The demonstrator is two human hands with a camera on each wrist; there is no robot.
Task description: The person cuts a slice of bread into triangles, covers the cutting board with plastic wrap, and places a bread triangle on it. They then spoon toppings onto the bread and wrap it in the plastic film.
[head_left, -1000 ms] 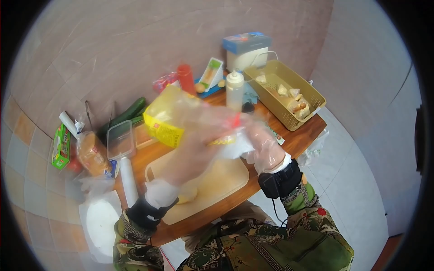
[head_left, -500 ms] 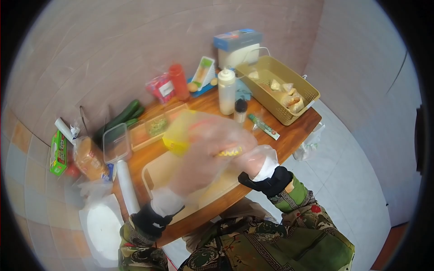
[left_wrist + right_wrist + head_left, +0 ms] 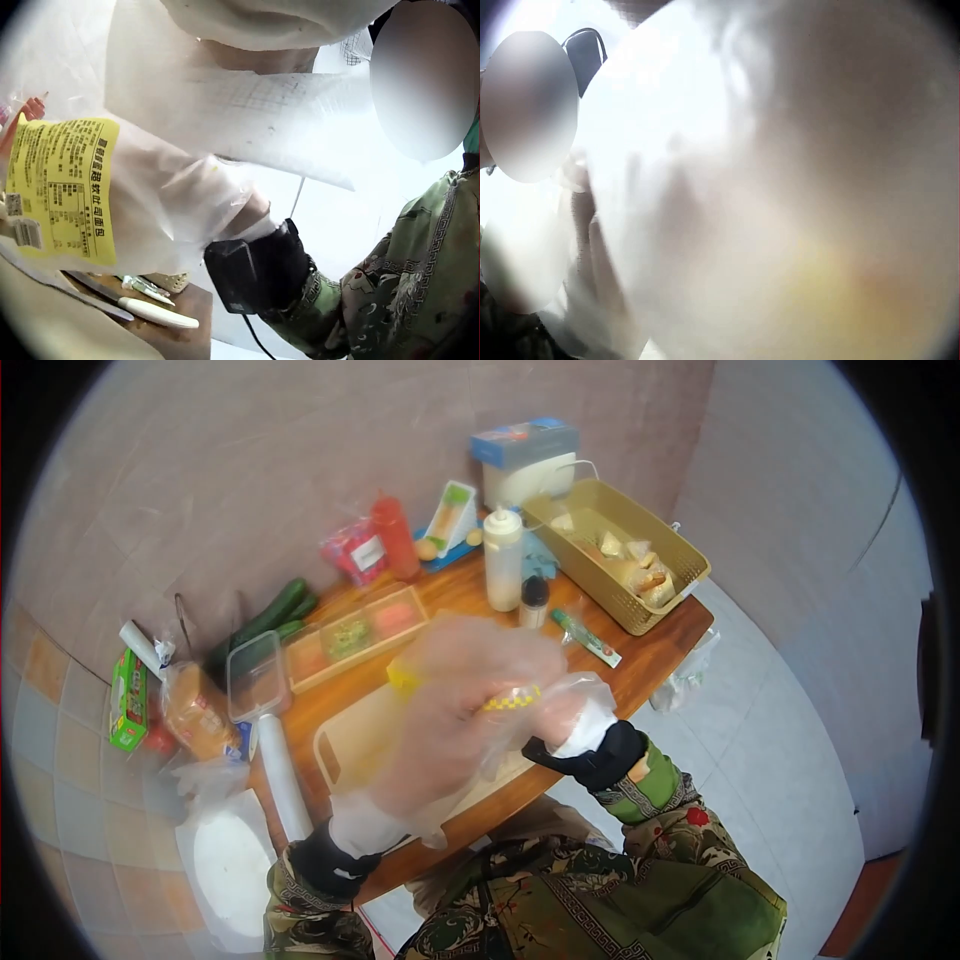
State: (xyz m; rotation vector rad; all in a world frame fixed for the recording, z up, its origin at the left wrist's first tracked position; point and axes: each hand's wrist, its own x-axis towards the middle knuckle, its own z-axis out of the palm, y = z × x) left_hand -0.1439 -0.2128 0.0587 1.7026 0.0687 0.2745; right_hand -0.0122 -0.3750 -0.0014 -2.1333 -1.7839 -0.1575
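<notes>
A translucent bread bag with a yellow printed label (image 3: 64, 187) hangs between my hands, both in clear plastic gloves. In the head view only a yellow corner of the bag (image 3: 403, 677) and a yellow checkered strip (image 3: 512, 699) show clearly. My left hand (image 3: 428, 730), blurred, grips the bag over the cutting board (image 3: 340, 735). Close beside it, at the gathered plastic, my right hand (image 3: 556, 716) holds the bag too. Fingers are partly hidden by plastic and blur. The right wrist view is mostly filled by blurred plastic.
Behind the hands stand a divided food tray (image 3: 305, 678), a white-capped squeeze bottle (image 3: 503, 565), a red bottle (image 3: 396, 540) and a shaker (image 3: 533, 603). A basket of wrapped food (image 3: 600, 510) is at the right. Bagged bread (image 3: 195, 705) and a white roll (image 3: 283, 775) lie left. A light-handled knife (image 3: 161, 312) lies below the bag.
The bag has come down and swung behind the hands, so its yellow label is mostly covered in the head view. The right hand has moved left; the tray behind is uncovered.
</notes>
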